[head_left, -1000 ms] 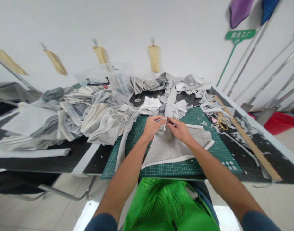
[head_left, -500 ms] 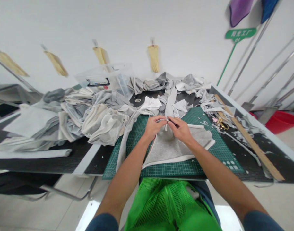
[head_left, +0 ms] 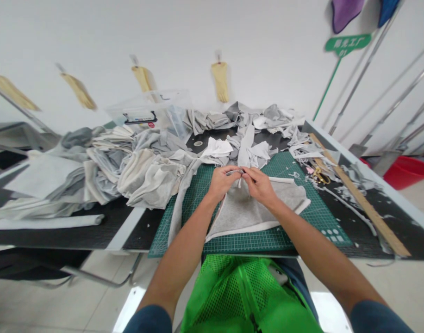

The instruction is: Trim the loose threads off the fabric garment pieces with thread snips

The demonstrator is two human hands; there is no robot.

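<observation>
A grey piece of fabric with white edging (head_left: 257,215) lies on the green cutting mat (head_left: 194,203), its far edge lifted. My left hand (head_left: 221,181) pinches that raised edge between thumb and fingers. Right beside it, my right hand (head_left: 258,184) is closed on the same edge, the fingertips of both hands almost touching. A short white end hangs down between them. The exact fold under my fingertips is too small to make out.
Piles of grey and white cloth (head_left: 152,178) cover the left side, with more scraps (head_left: 248,143) behind the mat. A clear plastic box (head_left: 149,113) stands at the back. Gold-handled scissors (head_left: 321,176) and a long wooden ruler (head_left: 361,196) lie to the right.
My right hand's fingers have closed in on the fabric edge, nearer the left fingertips. The fabric on the mat has stayed in place.
</observation>
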